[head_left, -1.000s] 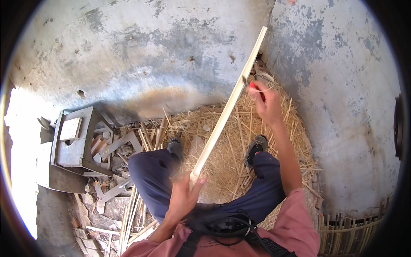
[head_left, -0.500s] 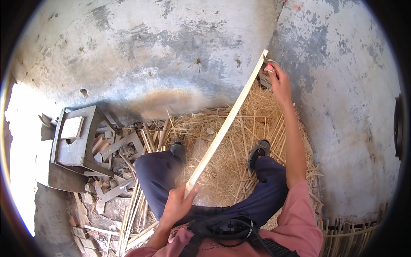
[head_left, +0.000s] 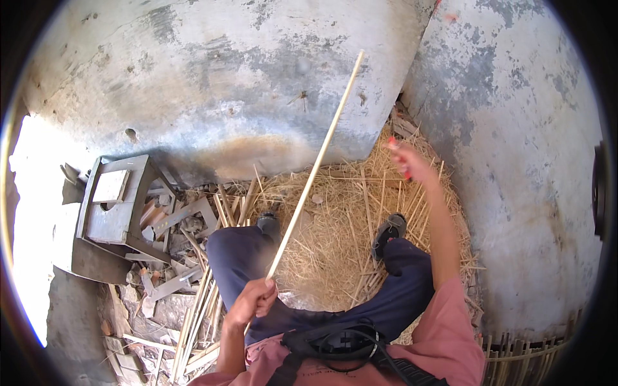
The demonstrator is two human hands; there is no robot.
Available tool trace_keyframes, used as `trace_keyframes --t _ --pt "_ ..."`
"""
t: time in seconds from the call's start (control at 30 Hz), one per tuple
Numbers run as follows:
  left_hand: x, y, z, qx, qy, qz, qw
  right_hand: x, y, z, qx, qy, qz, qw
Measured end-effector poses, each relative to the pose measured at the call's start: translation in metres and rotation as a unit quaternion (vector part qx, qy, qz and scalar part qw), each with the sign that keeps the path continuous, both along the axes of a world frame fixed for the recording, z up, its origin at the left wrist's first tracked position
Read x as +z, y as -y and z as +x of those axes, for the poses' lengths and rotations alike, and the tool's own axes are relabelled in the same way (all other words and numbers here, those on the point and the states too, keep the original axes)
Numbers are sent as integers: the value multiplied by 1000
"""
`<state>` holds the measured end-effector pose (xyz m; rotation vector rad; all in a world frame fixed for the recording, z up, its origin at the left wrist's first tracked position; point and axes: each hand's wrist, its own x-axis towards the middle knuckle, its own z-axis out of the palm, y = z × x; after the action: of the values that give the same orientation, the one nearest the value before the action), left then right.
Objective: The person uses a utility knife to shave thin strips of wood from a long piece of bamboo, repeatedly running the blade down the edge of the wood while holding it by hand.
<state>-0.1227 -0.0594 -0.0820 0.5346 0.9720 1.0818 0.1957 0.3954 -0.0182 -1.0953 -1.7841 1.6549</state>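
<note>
A long, pale bamboo strip (head_left: 318,154) slants up across the middle, its thin edge now facing me. My left hand (head_left: 252,301) is closed around it near its lower end, above my left thigh. The strip's far tip rises in front of the wall. Off to the right of the strip and apart from it, my right hand (head_left: 415,166) is closed on a small red-handled tool (head_left: 393,144). Motion blurs that hand, and the tool's working end cannot be made out.
Curly shavings (head_left: 328,238) cover the floor between my feet. A grey wooden stool-like box (head_left: 112,225) leans at the left among rubble. Several cut strips (head_left: 196,318) lie beside my left leg. Worn walls (head_left: 502,161) stand ahead and right, with a slatted basket-like rim (head_left: 528,354) lower right.
My right hand has come away from the strip's far end and dropped nearer to me with the red tool. The strip has turned edge-on and swung left in my left hand.
</note>
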Motion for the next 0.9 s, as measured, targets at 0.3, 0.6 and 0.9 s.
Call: trace_keyframes --t 0.3,0.6,0.9 --pt "20 -59 -3 -45 33 20 998 -98 108 -56 334 444 196 808" --pt "56 -145 19 -104 61 69 990 15 97 -29 30 59 134 989" --pt "58 -231 60 -199 59 121 971 9 134 -25 -111 -249 -32 962"
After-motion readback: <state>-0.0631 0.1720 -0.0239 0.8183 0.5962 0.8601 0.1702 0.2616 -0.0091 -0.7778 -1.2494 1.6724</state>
